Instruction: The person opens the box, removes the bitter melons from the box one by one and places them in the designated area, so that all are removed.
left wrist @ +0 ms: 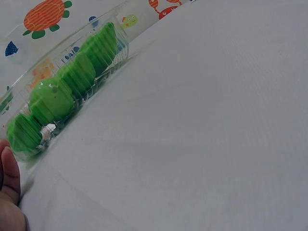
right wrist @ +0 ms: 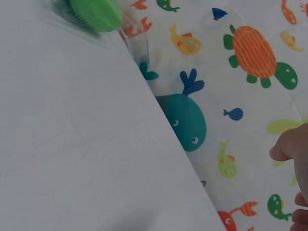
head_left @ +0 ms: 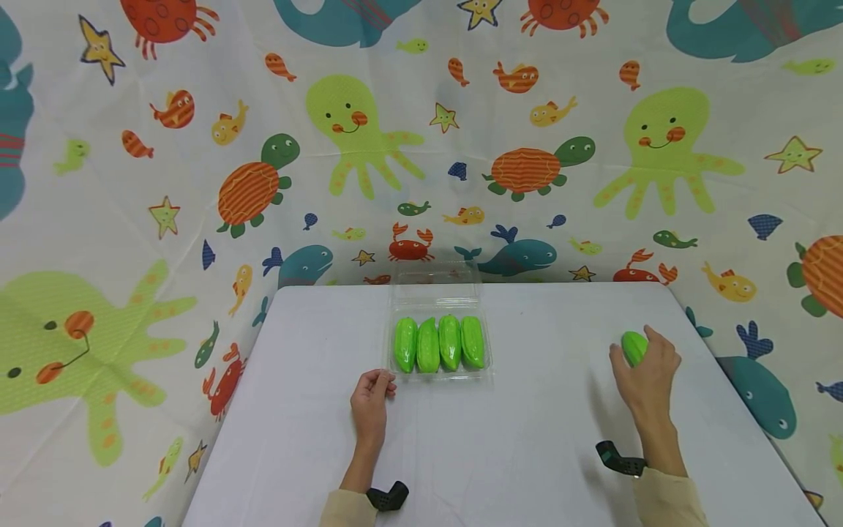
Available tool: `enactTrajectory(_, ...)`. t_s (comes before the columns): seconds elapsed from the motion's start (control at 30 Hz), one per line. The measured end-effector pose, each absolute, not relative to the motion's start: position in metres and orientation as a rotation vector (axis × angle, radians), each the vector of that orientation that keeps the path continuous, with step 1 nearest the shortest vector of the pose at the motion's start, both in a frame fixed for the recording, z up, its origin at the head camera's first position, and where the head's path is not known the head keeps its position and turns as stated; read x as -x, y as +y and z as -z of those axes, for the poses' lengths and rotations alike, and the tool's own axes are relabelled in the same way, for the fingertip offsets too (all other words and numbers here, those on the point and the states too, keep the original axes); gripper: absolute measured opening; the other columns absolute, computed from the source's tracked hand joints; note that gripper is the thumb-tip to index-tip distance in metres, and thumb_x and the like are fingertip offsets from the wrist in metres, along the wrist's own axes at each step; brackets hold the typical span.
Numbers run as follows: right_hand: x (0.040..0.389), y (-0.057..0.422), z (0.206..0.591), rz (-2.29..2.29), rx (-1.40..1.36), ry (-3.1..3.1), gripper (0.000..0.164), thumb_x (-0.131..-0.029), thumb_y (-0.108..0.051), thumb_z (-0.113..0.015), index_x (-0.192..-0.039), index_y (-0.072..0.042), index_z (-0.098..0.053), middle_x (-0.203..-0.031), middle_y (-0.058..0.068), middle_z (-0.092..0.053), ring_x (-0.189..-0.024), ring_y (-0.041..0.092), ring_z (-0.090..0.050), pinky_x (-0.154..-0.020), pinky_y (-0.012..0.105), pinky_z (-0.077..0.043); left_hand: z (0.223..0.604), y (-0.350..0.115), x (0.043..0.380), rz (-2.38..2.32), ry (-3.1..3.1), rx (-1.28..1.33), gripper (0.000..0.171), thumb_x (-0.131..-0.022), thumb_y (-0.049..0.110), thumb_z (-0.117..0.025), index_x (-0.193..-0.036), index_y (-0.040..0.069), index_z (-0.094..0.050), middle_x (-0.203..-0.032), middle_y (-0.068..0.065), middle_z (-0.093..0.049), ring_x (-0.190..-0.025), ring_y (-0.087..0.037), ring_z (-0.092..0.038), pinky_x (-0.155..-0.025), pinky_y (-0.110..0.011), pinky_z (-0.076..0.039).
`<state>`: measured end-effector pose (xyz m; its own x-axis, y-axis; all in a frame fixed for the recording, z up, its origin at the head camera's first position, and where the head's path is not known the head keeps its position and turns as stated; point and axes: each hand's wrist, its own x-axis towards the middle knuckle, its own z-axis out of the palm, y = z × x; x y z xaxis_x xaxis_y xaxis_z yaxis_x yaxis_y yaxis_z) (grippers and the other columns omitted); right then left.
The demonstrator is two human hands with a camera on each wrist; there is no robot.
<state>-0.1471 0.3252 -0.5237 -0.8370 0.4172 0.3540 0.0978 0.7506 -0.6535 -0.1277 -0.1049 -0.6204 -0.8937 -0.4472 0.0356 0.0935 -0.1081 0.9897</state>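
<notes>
At the desk's (head_left: 540, 439) 3 o'clock side, 12 o'clock being its far edge: right hand (head_left: 648, 375), 1, thumb and fingers pinching a green piece (head_left: 634, 349) between them. Piece held at the fingertips, 11 o'clock of the palm; by the offset shadow, judged raised off the surface. The right wrist view does not show the pinch.

At 9 o'clock of that hand, well apart: clear container (head_left: 454, 377), 1, seated toward the desk's far edge. Contents: 4 green pieces (head_left: 428, 348), laid side by side, long axes running 12 to 6; little spare width beside them. Lid (head_left: 436, 277), clear, thrown open at the container's 12 o'clock.

At the container's 7 o'clock corner: left hand (head_left: 370, 402), 1, fingers loosely curled, no grip seen; touching or just beside, cannot tell.

Beyond, at 12 o'clock: hanging cloth (head_left: 461, 252), sea-animal print.

Step in hand, as judged: handling of 1 piece away from the group of 4. Next move, as judged: calls for a firm, even pinch, the rounded body being apt to slip or roll, and a gentle lowering wherever it is set; travel direction not shown.
</notes>
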Motion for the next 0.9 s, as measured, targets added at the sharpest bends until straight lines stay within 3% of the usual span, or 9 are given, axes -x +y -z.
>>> enactTrajectory(0.33, 0.149, 0.319, 0.522, -0.850, 0.359, -2.459, 0.067, -0.092, -0.017, -0.066, -0.148, 0.004, -0.036, -0.144, 0.030, -0.041, -0.130, 0.045, -0.033, -0.100, 0.061, -0.037, 0.620, -0.106, 0.128, 2.093, -1.814, -0.401, 0.020, -0.099, 0.011, -0.062, -0.105, -0.007, -0.063, -0.092, -0.019, -0.070, -0.071, -0.008, -0.063, -0.064, -0.020, -0.056)
enactTrajectory(0.67, 0.149, 0.311, 0.517, -0.843, 0.366, -2.496, 0.068, -0.092, -0.020, -0.065, -0.149, 0.003, -0.036, -0.146, 0.030, -0.041, -0.134, 0.045, -0.033, -0.106, 0.064, -0.037, 0.621, -0.105, 0.127, 2.077, -1.804, -0.379, 0.018, -0.098, 0.013, -0.062, -0.102, -0.004, -0.064, -0.084, -0.002, -0.070, -0.071, -0.007, -0.064, -0.063, -0.019, -0.056)
enactTrajectory(0.9, 0.149, 0.305, 0.515, -0.855, 0.365, -2.518, 0.067, -0.093, -0.021, -0.066, -0.149, 0.001, -0.037, -0.148, 0.028, -0.042, -0.136, 0.044, -0.033, -0.108, 0.065, -0.038, 0.621, -0.105, 0.127, 2.072, -1.799, -0.370, 0.016, -0.098, 0.012, -0.062, -0.101, -0.004, -0.064, -0.083, -0.001, -0.070, -0.070, -0.007, -0.064, -0.062, -0.019, -0.056)
